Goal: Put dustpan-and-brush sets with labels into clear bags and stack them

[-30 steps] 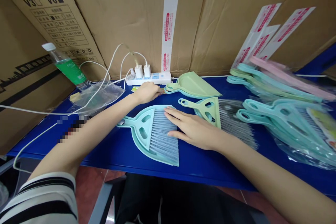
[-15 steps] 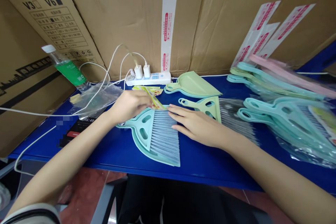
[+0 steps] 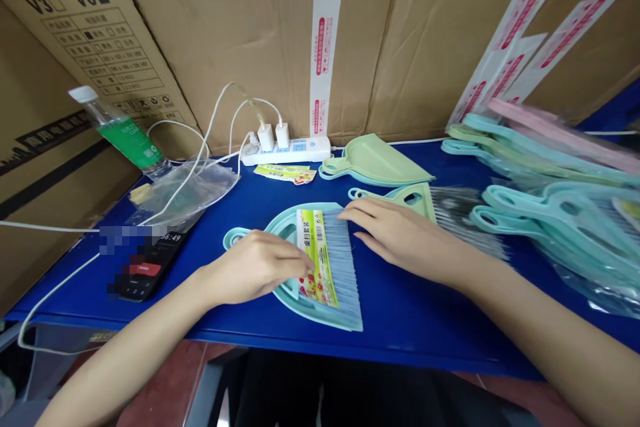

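Note:
A light-blue dustpan [image 3: 320, 315] lies on the blue table with a matching hand brush [image 3: 346, 260] on top, its grey-blue bristles facing right. Across the brush lies a yellow-green and white printed label card [image 3: 319, 247]. My left hand [image 3: 263, 265] has its fingers closed at the card's left edge, covering part of the brush. My right hand [image 3: 400, 230] is open, fingers stretched out, its fingertips at the upper right corner of the bristles. Behind it are a green brush [image 3: 425, 200] with grey bristles and a green dustpan [image 3: 383, 160] stacked on a light-blue one.
More label cards [image 3: 285, 173] lie before a white power strip [image 3: 285, 152] with plugged-in chargers. Bagged dustpan sets [image 3: 565, 213] pile up at right. On the left are a phone [image 3: 153, 263], a plastic bag [image 3: 187, 190], a bottle [image 3: 127, 140] and white cables. Cardboard boxes [image 3: 250, 33] stand behind.
My left hand has brought the label card down and toward me, from upright above the brush to flat across it. My right hand stays by the bristles' upper corner.

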The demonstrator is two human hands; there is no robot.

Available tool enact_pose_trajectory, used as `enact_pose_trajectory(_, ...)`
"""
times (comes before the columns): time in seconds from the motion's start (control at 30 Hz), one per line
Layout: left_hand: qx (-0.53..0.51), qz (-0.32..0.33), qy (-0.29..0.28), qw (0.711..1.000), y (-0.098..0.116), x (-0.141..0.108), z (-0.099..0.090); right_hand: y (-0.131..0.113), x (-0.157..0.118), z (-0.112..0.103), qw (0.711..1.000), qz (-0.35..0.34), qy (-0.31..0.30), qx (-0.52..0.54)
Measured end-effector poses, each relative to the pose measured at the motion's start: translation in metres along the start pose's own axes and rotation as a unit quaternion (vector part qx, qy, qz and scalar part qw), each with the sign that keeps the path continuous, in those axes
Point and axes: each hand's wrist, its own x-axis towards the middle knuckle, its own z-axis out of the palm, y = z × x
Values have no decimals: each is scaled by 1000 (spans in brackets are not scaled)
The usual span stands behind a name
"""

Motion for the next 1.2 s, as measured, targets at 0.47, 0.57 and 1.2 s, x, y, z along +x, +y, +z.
enact_pose_trajectory(0.47, -40, -13, -44, 998, 10, 3, 12, -13, 3, -2, 996, -52, -30, 66)
enact_pose_trajectory(0.57, -18, 1, -44, 999, 10, 2, 14, -14, 3, 0, 993, -46, -53, 93)
enact_pose_trajectory(1.2, 125, -24, -15, 992, 8, 2, 18, -9, 2, 4, 995, 4, -63, 75)
